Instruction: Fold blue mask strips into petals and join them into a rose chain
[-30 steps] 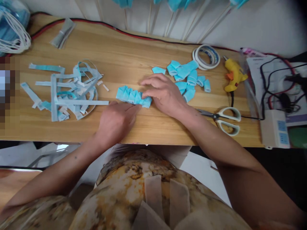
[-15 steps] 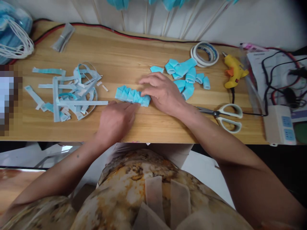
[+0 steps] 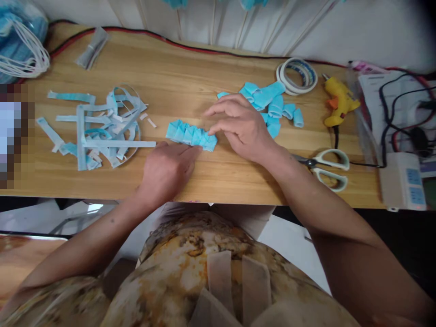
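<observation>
A row of overlapping folded light-blue pieces (image 3: 187, 134), apparently mask fabric, lies on the wooden table in front of me. Along its lower edge rests my left hand (image 3: 170, 168), fingers stretched out and lying flat, the fingertips touching the row. My right hand (image 3: 240, 129) hovers at the row's right end with fingers apart and nothing in them; whether a fingertip still touches the row I cannot tell. Just behind that hand is a loose pile of folded blue pieces (image 3: 267, 96), partly hidden by it.
Cut strips and scraps (image 3: 102, 120) spread over the left. Tape rolls (image 3: 296, 76), a yellow glue gun (image 3: 340, 100), white-handled scissors (image 3: 329, 165) and a power strip (image 3: 403, 181) are on the right. A tied bundle (image 3: 91, 47) and a red-black cable (image 3: 136, 32) lie along the back.
My right hand has drawn slightly away from the row, to the right, its fingers more spread. My left hand stays at the row's lower edge. The whole view has shifted a little.
</observation>
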Available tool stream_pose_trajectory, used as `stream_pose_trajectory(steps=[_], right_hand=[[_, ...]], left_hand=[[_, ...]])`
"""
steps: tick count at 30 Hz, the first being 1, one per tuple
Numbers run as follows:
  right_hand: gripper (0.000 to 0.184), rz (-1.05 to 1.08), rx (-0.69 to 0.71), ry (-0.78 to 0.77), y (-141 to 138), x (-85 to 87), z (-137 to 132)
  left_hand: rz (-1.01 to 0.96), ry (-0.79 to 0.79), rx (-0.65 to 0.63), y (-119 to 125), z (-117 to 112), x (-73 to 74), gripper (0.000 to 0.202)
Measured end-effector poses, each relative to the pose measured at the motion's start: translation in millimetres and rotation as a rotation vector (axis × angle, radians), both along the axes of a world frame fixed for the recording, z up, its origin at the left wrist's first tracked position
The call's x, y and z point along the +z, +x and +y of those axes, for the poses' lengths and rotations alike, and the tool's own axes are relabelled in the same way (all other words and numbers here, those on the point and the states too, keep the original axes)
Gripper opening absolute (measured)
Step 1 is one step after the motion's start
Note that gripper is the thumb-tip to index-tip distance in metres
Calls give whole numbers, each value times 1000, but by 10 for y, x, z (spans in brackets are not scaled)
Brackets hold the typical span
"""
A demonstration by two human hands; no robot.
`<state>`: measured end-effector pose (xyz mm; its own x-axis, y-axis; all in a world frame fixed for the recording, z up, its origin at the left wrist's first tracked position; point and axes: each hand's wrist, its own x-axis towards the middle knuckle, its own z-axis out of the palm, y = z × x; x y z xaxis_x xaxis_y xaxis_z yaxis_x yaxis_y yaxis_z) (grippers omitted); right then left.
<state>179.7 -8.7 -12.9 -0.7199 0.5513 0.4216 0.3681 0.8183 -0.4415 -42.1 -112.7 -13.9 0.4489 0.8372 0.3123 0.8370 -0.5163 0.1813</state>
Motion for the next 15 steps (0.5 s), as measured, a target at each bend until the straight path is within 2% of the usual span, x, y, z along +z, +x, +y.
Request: stream_pose_trajectory(steps=[9,15], right_hand=[[32,-93,-25,-4,-76,-32,-44],[32,-151,10,133,-95,-39,-15]], left_hand=[[13,-4,7,-1,-1,4,33],[-11,-30,10,-9,-14,41,31]])
